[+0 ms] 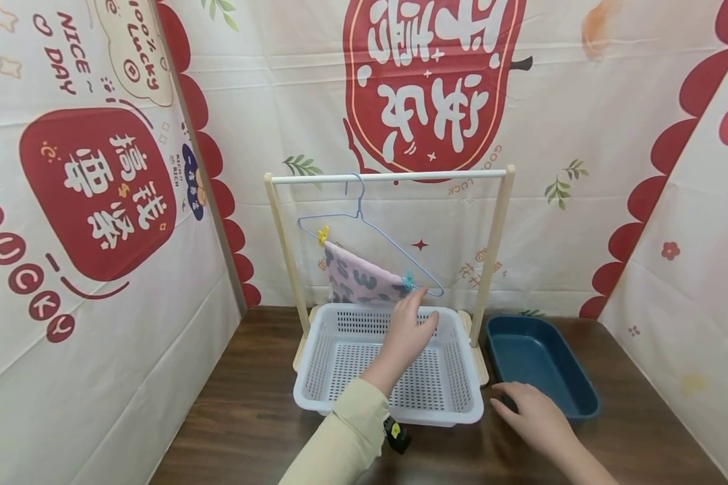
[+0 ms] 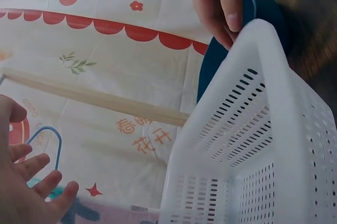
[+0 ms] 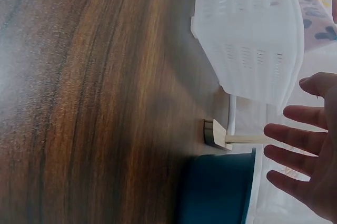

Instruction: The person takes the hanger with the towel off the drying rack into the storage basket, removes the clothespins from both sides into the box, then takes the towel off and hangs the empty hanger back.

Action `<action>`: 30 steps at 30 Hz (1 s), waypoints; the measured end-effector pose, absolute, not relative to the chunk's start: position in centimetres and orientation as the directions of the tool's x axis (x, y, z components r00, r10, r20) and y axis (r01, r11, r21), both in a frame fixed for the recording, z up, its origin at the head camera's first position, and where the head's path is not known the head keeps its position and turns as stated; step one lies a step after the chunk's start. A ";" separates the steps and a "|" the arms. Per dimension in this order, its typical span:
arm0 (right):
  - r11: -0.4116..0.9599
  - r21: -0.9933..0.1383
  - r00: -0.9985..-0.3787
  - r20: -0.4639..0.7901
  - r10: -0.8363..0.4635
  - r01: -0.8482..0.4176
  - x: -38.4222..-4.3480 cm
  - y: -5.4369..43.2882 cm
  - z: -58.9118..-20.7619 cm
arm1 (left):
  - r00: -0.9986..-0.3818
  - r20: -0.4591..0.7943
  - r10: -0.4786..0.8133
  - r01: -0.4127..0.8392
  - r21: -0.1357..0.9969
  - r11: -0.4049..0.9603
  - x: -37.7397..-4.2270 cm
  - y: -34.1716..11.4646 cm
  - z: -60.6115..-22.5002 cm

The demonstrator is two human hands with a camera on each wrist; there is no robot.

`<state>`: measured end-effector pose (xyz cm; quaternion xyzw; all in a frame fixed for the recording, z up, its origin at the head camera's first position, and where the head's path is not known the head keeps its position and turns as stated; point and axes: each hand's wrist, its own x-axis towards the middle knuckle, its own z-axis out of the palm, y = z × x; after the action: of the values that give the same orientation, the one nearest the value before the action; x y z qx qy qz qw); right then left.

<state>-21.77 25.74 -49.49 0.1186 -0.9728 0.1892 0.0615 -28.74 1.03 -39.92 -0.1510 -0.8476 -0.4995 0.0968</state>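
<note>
Left Hand Beside the Low End of a Tilted Hanger

A person's left hand is poised above the white perforated basket, its fingertips beside the lower right corner of a blue hanger on the white rod of a wooden rack. Clipped to the hanger is a pink cloth with grey markings, just left of the fingers and beyond them, over the basket's far rim. The cloth's long upper edge slants from a yellow clip, high on the left, down to a teal clip at the right, the clip nearest those fingertips. That slope, with the low end toward the hand, looks to be the relation that counts. The left fingers are spread apart and grip nothing; whether a tip touches the hanger cannot be told. The right hand is farther from the cloth, low at the near left side of a dark blue tub, its fingers also parted and holding nothing. The left is plainly the nearer hand; the basket lies partly between the right hand and the cloth.
</note>
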 end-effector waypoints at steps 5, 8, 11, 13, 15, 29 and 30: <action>0.901 -0.353 -0.965 0.158 -0.207 -0.251 -22.2 25.8 -49.5 | -0.958 0.252 0.137 0.287 0.867 0.407 -29.4 1.6 -40.0; 0.901 -0.360 -0.968 0.145 -0.203 -0.243 -22.3 25.8 -49.6 | -0.965 0.223 0.138 0.259 0.889 0.378 -29.7 2.0 -40.2; 0.898 -0.370 -0.970 0.138 -0.200 -0.238 -22.4 25.8 -49.6 | -0.968 0.210 0.136 0.246 0.898 0.365 -30.0 2.2 -40.3; 0.895 -0.377 -0.971 0.136 -0.199 -0.236 -22.4 25.7 -49.6 | -0.970 0.203 0.131 0.237 0.905 0.352 -30.2 2.4 -40.4; 0.893 -0.385 -0.972 0.133 -0.196 -0.232 -22.3 25.7 -49.6 | -0.971 0.201 0.127 0.232 0.913 0.335 -30.2 2.4 -40.5; 0.893 -0.395 -0.977 0.097 -0.192 -0.215 -22.3 25.8 -49.7 | -0.961 0.278 0.007 0.272 0.937 0.220 -30.0 1.7 -39.4; 0.892 -0.398 -0.977 0.095 -0.191 -0.213 -22.3 25.8 -49.7 | -0.963 0.271 -0.004 0.264 0.940 0.218 -29.9 1.6 -39.3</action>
<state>-22.29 25.75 -49.68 0.1038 -0.9724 0.2074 0.0267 -29.94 1.62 -39.31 -0.0842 -0.7729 -0.6195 0.1080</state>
